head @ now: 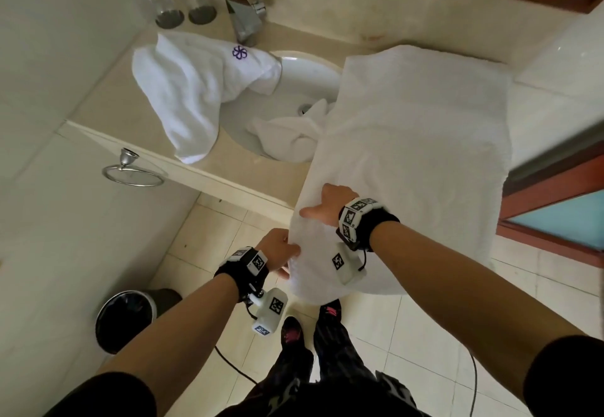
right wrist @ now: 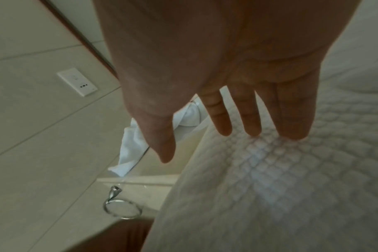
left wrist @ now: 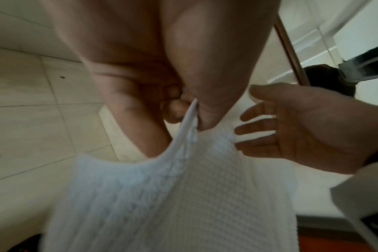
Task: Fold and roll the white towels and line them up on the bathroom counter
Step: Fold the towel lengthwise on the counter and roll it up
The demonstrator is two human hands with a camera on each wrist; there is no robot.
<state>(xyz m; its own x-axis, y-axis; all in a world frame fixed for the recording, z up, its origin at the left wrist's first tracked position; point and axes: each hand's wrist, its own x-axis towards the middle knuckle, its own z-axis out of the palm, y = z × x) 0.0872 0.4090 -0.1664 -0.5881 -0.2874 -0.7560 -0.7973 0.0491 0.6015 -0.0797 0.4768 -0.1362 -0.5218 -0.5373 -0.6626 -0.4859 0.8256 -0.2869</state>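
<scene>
A big white waffle-weave towel lies over the right side of the counter and hangs off its front edge. My left hand pinches the towel's near left edge between thumb and curled fingers, seen close in the left wrist view. My right hand rests flat on the towel with straight fingers, a little above the left hand. A second white towel with a purple logo lies left of the sink. A third, crumpled towel sits in the basin.
Two glasses and a chrome faucet stand at the back of the counter. A towel ring hangs on the left wall below the counter. A dark bin stands on the floor at left, and a wood-framed door is at right.
</scene>
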